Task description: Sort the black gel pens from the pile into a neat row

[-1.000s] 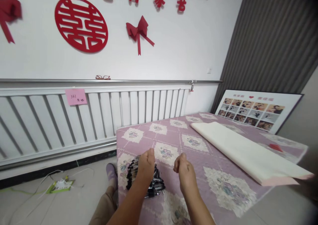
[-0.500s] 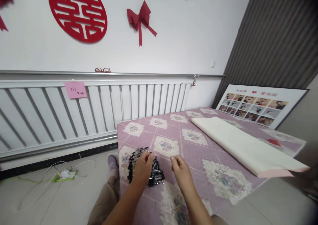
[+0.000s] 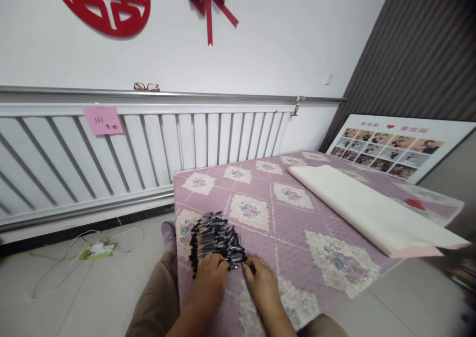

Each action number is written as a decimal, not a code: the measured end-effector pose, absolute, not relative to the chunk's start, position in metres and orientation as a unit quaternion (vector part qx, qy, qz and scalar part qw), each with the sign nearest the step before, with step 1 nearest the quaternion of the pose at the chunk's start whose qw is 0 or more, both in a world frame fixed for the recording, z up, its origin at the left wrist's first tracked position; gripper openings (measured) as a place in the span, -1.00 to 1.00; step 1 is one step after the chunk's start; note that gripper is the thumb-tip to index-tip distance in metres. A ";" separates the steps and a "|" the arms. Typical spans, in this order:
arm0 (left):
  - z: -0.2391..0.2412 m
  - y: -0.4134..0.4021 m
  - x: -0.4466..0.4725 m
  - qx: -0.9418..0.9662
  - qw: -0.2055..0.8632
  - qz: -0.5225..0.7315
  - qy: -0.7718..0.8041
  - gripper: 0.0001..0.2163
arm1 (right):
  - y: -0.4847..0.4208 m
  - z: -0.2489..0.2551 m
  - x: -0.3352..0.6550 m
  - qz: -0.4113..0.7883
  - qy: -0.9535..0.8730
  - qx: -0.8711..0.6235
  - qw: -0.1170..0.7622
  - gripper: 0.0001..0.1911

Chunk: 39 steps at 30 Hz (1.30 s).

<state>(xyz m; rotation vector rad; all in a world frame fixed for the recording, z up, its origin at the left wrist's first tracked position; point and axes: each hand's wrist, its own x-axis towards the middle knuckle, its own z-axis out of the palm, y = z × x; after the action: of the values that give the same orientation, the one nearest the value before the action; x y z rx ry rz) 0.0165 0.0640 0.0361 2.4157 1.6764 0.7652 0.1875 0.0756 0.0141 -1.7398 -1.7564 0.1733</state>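
Note:
A pile of black pens (image 3: pixel 213 235) lies at the near left of the bed-like surface, covered in a purple patterned cloth (image 3: pixel 290 233). At the pile's near edge, my left hand (image 3: pixel 211 277) rests against the pens with its fingers curled down; what lies under the fingertips is hidden. My right hand (image 3: pixel 262 280) is at the pile's right edge, thumb and forefinger closed at the end of a pen (image 3: pixel 240 259).
A folded cream sheet (image 3: pixel 345 208) lies on the right of the cloth, with a red item (image 3: pixel 414 204) beyond it. A photo board (image 3: pixel 386 146) leans at the back right. Behind stands a white radiator (image 3: pixel 208 138). On the floor is a power strip (image 3: pixel 98 250) with cables.
Both hands have come down and nearer to me, from above and beside the pile to its near and right edges. The right hand now meets the pens. The view has tilted downward.

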 end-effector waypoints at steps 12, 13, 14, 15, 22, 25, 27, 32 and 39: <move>0.012 0.072 0.021 0.782 0.018 0.243 0.573 -0.80 | 0.079 0.016 0.183 0.011 -0.674 -0.688 0.268 -0.91; 0.013 0.072 0.021 0.783 0.016 0.240 0.573 -0.81 | 0.079 0.016 0.184 0.010 -0.674 -0.690 0.264 -0.91; 0.014 0.072 0.021 0.783 0.016 0.238 0.574 -0.82 | 0.079 0.016 0.184 0.010 -0.673 -0.692 0.260 -0.90; 0.015 0.073 0.021 0.783 0.015 0.236 0.575 -0.84 | 0.079 0.016 0.184 0.012 -0.674 -0.692 0.257 -0.90; 0.019 0.072 0.020 0.790 0.001 0.246 0.561 -0.87 | 0.076 0.013 0.187 0.055 -0.668 -0.676 0.306 -0.87; 0.018 0.071 0.019 0.793 -0.003 0.263 0.550 -0.87 | 0.075 0.011 0.190 0.114 -0.666 -0.632 0.379 -0.80; 0.019 0.070 0.018 0.797 -0.007 0.271 0.540 -0.86 | 0.073 0.012 0.190 0.151 -0.678 -0.594 0.407 -0.79; 0.019 0.069 0.017 0.804 -0.029 0.288 0.520 -0.85 | 0.068 0.017 0.186 0.204 -0.725 -0.534 0.386 -0.84; 0.015 0.067 0.017 0.815 -0.042 0.314 0.485 -0.81 | 0.066 0.021 0.184 0.251 -0.732 -0.511 0.374 -0.85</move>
<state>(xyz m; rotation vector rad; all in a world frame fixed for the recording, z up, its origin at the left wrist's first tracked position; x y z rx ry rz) 0.0166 0.0668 0.0147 2.6322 1.5674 1.0128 0.1843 0.0657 0.0206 -1.3081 -1.8748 0.6423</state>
